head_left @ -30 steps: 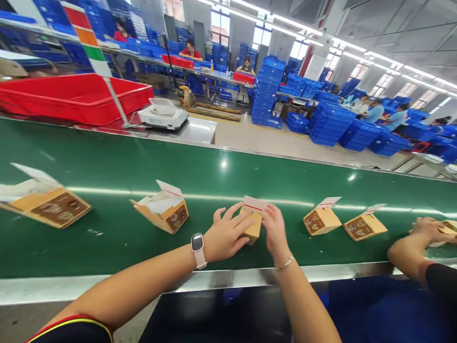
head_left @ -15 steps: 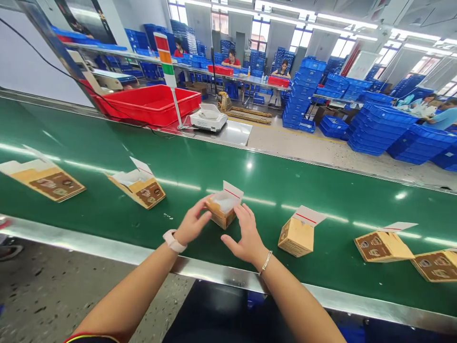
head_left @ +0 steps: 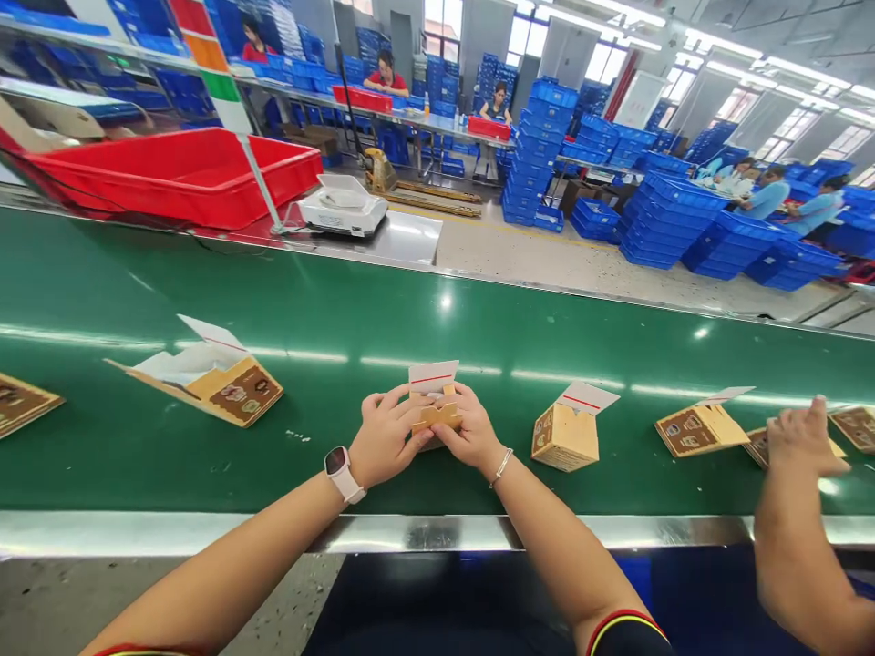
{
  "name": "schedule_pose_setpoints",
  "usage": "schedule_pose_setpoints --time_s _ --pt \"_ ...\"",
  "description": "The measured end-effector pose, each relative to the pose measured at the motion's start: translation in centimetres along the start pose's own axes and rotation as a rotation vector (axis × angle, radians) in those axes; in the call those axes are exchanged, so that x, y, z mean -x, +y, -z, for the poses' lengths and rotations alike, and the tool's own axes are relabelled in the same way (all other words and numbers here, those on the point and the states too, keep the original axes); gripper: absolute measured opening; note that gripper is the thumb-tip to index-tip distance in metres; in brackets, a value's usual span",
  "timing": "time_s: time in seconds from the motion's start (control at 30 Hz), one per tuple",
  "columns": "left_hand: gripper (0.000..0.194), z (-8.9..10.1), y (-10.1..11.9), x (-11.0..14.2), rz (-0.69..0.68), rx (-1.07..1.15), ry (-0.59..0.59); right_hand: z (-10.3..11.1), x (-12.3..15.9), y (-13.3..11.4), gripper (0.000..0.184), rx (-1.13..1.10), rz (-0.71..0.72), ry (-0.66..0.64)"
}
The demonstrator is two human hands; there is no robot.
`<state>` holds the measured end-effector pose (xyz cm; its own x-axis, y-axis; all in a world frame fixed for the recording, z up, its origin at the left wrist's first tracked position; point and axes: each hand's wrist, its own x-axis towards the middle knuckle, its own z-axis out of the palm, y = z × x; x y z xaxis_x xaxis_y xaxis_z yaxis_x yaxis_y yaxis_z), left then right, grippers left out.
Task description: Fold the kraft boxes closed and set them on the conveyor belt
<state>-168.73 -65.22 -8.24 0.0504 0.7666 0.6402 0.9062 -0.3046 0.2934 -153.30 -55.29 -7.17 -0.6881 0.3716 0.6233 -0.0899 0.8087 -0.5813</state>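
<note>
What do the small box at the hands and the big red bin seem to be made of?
Small box: matte tan cardboard, most likely, judging by its thin, notched edges.

Red bin: probably moulded plastic with a slight sheen, given its evenly coloured, smooth walls.

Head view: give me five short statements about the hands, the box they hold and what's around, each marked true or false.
1. The left hand and right hand are on the same box. True.
2. The watch is on the right wrist. False: the watch is on the left wrist.
3. The box's raised flap is white with a red line. True.
4. The belt is red. False: the belt is green.
5. A bracelet circles the right wrist. True.
</note>
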Motion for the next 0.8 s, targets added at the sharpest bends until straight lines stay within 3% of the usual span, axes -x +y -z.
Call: schedule_pose_setpoints --time_s 0.13,0.23,0.3,0.33,0.47,0.53,0.67,0.73,0.8 --pt "0.034 -1.1 0.0 -0.3 0.070 0.197 0.008 -1.5 1.2 -0.3 0.018 -0.091 -0.187 0.371" --pt "0.032 -2.1 0.6 -0.5 0.169 0.458 0.280 -1.9 1.2 -0.7 0.032 -0.212 -0.410 0.507" --pt "0.041 -2.5 1.2 -1.1 0.298 0.632 0.424 -1.6 0.8 -1.0 0.041 -0.326 -0.585 0.534" --pt "0.046 -2.5 1.5 -1.6 0.388 0.728 0.408 -1.3 0.5 -1.2 0.044 -0.386 -0.666 0.537" --pt "0.055 -1.9 2.1 -3.9 0.778 1.167 -0.032 0.1 -0.4 -2.0 0.045 -0.569 -0.856 0.555" --pt "0.054 -1.8 2.3 -4.7 0.909 1.336 -0.149 0.8 -0.5 -2.1 0.039 -0.598 -0.903 0.526" --pt "0.048 -2.8 2.8 -5.7 1.030 1.473 -0.164 1.7 -0.3 -1.8 0.039 -0.598 -0.989 0.421" --pt "0.047 -3.5 3.2 -5.9 1.026 1.453 -0.173 2.1 -0.2 -1.4 0.043 -0.610 -1.006 0.401" --pt "0.048 -3.8 3.7 -5.6 0.957 1.365 -0.129 2.5 0.2 -1.1 0.048 -0.565 -0.952 0.473"
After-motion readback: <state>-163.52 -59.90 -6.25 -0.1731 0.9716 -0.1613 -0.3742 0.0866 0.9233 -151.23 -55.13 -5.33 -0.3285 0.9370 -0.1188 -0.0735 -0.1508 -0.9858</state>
